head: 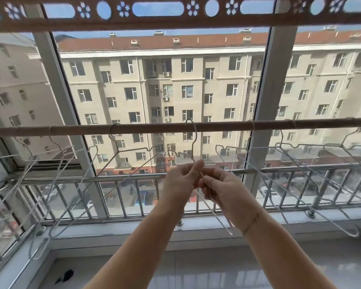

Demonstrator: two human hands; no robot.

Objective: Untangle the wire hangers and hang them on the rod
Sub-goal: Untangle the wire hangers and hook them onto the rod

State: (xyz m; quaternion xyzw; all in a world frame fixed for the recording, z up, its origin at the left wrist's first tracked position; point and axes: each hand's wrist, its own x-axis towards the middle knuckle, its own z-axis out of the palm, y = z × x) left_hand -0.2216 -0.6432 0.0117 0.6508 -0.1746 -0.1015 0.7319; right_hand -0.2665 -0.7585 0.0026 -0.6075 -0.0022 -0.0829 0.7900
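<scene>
A brown rod [154, 127] runs level across the window. Several white wire hangers hang from it by their hooks, one left of centre [121, 151] and others at the right [300, 151] and far left [56, 155]. At the middle, one wire hanger [194, 142] has its hook over the rod. My left hand [181, 180] and my right hand [223, 188] meet just below it, both pinched on its wire. The hanger's lower wires [219, 217] slant down past my right wrist.
A metal railing [133, 192] runs behind the glass above the white sill [113, 228]. Grey window posts [67, 105] stand behind the rod. A carved brown rail [175, 19] crosses overhead. A small dark object [66, 276] lies on the floor at lower left.
</scene>
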